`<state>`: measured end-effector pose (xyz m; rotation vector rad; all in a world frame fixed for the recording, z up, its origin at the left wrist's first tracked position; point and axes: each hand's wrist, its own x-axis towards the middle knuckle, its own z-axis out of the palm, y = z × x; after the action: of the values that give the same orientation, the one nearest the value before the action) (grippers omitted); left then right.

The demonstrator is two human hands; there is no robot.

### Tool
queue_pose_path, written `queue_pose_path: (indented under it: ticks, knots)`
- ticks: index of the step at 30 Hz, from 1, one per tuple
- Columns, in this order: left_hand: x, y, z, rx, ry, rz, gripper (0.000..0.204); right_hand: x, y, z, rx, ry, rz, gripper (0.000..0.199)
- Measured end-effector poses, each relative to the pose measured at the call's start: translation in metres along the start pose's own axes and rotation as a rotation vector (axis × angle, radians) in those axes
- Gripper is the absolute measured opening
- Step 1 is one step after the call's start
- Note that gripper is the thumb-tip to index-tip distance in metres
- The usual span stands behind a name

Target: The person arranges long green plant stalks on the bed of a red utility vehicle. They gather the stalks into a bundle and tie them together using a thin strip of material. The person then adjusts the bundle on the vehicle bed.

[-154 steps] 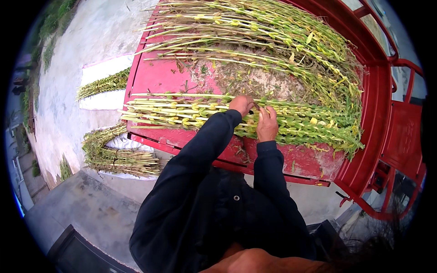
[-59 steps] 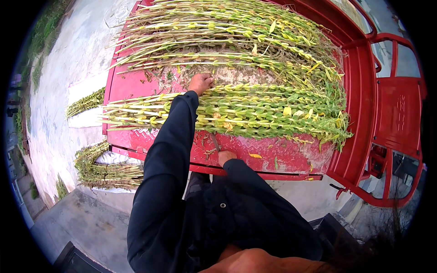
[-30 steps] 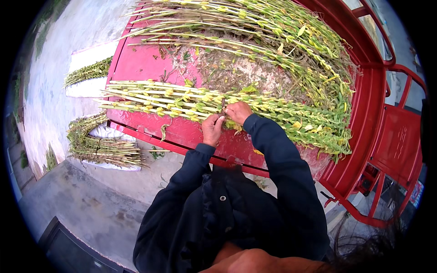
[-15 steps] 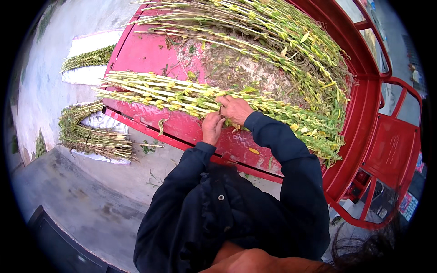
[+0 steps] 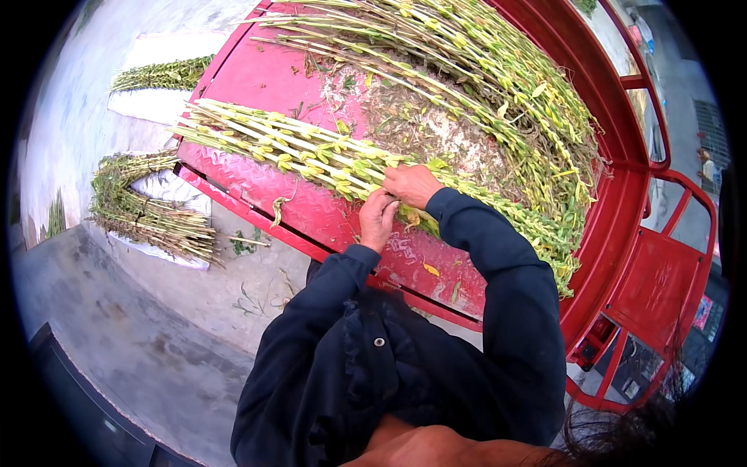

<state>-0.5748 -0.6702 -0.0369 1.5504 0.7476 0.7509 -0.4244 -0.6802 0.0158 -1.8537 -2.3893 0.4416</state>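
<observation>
A long bundle of green and yellow plant stalks (image 5: 296, 148) lies across the near edge of a red metal cart bed (image 5: 257, 78). My left hand (image 5: 379, 218) and my right hand (image 5: 411, 184) meet at the middle of this bundle, fingers closed around the stalks. Both arms wear dark blue sleeves. A larger heap of the same stalks (image 5: 482, 70) lies farther back on the bed, with dry chaff (image 5: 436, 132) between the two.
On the concrete ground to the left lie two more stalk bundles (image 5: 148, 222) (image 5: 159, 74) on white sacks. Red cart rails and a tailgate frame (image 5: 661, 257) stand at the right. A dark edge runs along the lower left.
Earlier my left arm reached far over the bundle alone. Since then both hands have come together at the bundle's middle, and the view has shifted slightly right.
</observation>
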Motion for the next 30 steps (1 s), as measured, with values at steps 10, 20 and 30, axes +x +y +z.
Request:
queue_pose_path:
  ticks: [10,20,30]
  knots:
    - [0.001,-0.003,-0.001,0.134,-0.018,0.127,0.01,-0.01,0.009,0.016,0.518,0.022,0.2,0.021]
    - [0.004,-0.009,0.019,-0.474,0.28,-0.4,0.013,0.022,0.013,0.01,0.44,-0.169,0.426,0.028]
    - [0.004,-0.014,0.014,-0.245,0.259,-0.349,0.011,0.035,0.029,0.047,0.504,-0.193,0.465,0.022]
